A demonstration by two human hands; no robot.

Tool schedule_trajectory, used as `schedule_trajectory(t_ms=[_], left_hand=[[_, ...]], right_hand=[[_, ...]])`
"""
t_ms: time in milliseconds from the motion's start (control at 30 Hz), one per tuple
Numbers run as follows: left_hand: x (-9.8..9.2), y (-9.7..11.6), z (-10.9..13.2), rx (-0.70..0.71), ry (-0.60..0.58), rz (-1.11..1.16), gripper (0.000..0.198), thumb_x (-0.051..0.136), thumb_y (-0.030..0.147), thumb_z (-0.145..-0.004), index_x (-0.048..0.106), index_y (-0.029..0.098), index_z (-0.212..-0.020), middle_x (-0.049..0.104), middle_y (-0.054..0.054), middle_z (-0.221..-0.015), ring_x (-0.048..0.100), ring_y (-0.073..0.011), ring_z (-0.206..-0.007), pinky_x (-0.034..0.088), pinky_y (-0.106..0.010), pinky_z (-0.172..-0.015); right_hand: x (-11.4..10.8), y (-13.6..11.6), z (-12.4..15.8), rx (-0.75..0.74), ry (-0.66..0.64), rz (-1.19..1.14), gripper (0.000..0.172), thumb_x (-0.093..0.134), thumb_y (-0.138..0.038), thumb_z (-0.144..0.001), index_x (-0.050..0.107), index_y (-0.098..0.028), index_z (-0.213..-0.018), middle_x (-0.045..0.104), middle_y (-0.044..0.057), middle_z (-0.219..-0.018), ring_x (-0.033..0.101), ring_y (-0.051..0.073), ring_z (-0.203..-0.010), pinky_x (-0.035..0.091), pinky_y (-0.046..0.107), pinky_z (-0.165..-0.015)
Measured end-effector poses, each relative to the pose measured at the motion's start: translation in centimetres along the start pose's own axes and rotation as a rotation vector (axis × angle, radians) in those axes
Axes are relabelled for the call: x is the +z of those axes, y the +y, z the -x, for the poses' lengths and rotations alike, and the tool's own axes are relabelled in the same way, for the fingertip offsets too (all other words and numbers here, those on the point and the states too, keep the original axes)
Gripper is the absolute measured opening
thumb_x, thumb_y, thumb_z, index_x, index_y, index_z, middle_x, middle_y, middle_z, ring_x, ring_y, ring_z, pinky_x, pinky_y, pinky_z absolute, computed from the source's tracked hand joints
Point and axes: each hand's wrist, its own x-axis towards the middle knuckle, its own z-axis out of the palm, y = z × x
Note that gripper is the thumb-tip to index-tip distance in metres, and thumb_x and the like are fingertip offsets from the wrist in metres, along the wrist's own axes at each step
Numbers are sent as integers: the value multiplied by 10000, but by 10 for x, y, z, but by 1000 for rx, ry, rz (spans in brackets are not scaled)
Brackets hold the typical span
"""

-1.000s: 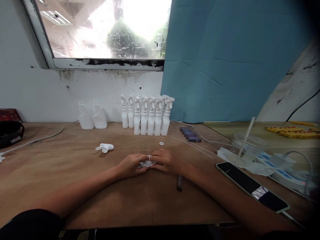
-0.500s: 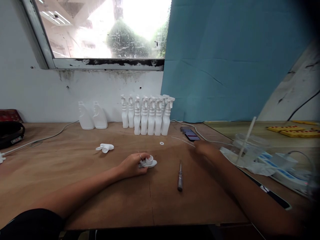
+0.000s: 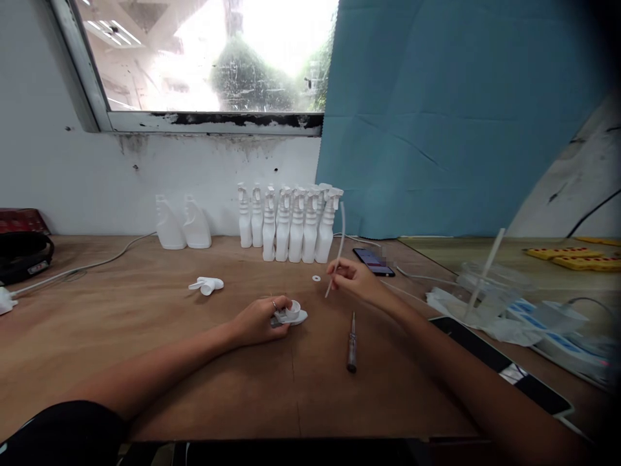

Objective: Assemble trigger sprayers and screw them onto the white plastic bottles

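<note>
My left hand (image 3: 259,319) rests on the wooden table (image 3: 145,336) with its fingers closed on a white spray-trigger head (image 3: 291,315) lying on its side. My right hand (image 3: 356,279) is raised a little above the table, to the right of the trigger head, and pinches a thin clear dip tube (image 3: 338,249) that points up and slightly right. A small white washer (image 3: 316,278) lies just left of that hand. A screwdriver (image 3: 352,342) lies between my forearms.
A cluster of several white spray bottles (image 3: 291,223) and two capless bottles (image 3: 183,223) stand by the wall. A loose trigger head (image 3: 207,285) lies left of centre. A phone (image 3: 373,261), a tablet (image 3: 509,372), plastic bags (image 3: 490,291) and cables crowd the right side.
My right hand left the trigger head, reached right towards the loose tubes, and came back holding a thin tube upright. My left hand has stayed on the trigger head.
</note>
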Motion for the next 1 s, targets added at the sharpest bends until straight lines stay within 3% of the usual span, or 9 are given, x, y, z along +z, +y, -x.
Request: schedule_trajectory(t_ms=[167, 433, 567, 700, 833, 1000], left_hand=[[0, -2, 0, 34, 18, -37, 191, 622, 243, -748, 581, 201, -930, 643, -15, -895, 600, -145, -753, 450, -219, -680], [2, -3, 0, 52, -19, -19, 233, 619, 254, -750, 544, 207, -966, 642, -16, -886, 600, -157, -762, 446, -234, -679], [4, -5, 0, 37, -53, 64, 387, 598, 254, -767, 454, 208, -1124, 647, -22, -949, 610, -159, -787, 459, -245, -696], [4, -5, -1, 58, -68, 140, 608, 587, 219, -768, 316, 206, -1312, 640, -29, -1026, 608, -159, -851, 474, -254, -750], [1, -3, -2, 47, -80, 115, 524, 591, 217, -768, 445, 226, -1271, 624, -27, -1038, 596, -172, -903, 474, -267, -803], [1, -3, -1, 43, -70, 119, 516, 596, 215, -761, 463, 215, -1260, 631, -31, -1046, 599, -177, -907, 474, -270, -800]], right_hand=[[23, 8, 5, 74, -340, 18, 168, 610, -322, -778, 604, -156, -757, 653, 21, -657, 602, 147, -573, 452, 257, -565], [59, -23, 10, -95, -104, -304, 261, 578, -434, -881, 537, -177, -861, 598, -7, -624, 551, 134, -569, 436, 259, -555], [72, -36, 14, -177, -94, -105, 221, 561, -379, -893, 553, -182, -794, 560, -6, -655, 519, 133, -599, 416, 256, -566], [71, -39, 16, -235, -68, 44, 169, 541, -299, -895, 572, -176, -784, 566, 5, -688, 524, 139, -630, 407, 257, -587], [70, -38, 16, -224, -78, 48, 143, 527, -262, -899, 563, -178, -789, 568, 3, -683, 535, 139, -626, 412, 254, -584], [72, -34, 17, -213, -87, 24, 154, 516, -277, -913, 539, -185, -792, 558, -7, -648, 530, 137, -580, 414, 256, -567]])
